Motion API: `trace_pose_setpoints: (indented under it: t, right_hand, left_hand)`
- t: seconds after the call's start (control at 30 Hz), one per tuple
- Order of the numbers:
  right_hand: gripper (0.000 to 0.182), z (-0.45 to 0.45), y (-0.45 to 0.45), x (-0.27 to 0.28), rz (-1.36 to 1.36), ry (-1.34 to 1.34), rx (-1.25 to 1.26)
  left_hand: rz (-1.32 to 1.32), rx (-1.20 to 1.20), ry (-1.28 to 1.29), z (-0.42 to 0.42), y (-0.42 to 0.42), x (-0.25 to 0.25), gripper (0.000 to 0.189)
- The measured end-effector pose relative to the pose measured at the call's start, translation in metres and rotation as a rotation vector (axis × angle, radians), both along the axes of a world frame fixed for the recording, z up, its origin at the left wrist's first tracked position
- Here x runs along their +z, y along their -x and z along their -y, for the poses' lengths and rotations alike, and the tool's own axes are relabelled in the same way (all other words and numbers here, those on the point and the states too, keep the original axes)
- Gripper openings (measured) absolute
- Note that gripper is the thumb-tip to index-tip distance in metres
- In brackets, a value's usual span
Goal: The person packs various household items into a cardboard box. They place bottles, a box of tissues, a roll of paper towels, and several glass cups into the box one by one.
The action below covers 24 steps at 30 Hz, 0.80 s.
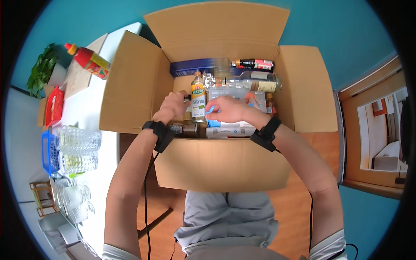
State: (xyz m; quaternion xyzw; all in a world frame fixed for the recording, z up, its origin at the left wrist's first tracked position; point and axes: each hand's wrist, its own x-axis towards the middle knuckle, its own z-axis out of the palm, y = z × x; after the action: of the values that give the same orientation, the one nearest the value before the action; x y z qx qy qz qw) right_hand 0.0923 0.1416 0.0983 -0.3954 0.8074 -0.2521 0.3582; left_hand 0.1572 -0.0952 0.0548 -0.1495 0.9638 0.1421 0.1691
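Observation:
Before me stands an open cardboard box (221, 164) packed with bottles and cartons. My left hand (175, 104) is at the box's left side, its fingers at the dark cap of a small bottle (187, 113); whether they grip it is unclear. Just right of that lies a clear bottle with a white and orange label (198, 102). My right hand (227, 110) is over a grey carton (237, 94) and a blue-and-white packet (213, 123), fingers curled; any hold is hidden. Farther back are a large glass bottle (261, 81), a dark sauce bottle (256, 64) and a long blue box (191, 66).
Left of the box, a white table (109, 143) bears a red squeeze bottle (91, 61), a potted plant (44, 70), a red tray (55, 105), a blue basket (48, 152) and several glasses (79, 139). The box flaps (130, 84) spread outward. Cables hang from both wrist straps.

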Motion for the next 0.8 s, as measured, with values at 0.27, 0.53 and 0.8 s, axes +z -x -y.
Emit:
trace_pose_setpoints:
  t: [0.27,0.53,0.8]
  right_hand:
    - [0.039,0.023,-0.049,0.062,-0.073,0.194,0.062]
    - [0.024,0.079,-0.129,0.116,0.177,0.548,0.106]
    - [0.030,0.121,-0.202,0.143,0.163,0.558,0.347]
  left_hand:
    - [-0.448,0.174,-0.309,-0.026,-0.081,0.114,0.041]
    - [-0.857,0.342,-0.500,-0.043,-0.226,0.205,0.030]
    - [-1.060,0.611,-0.235,-0.019,-0.336,0.215,0.026]
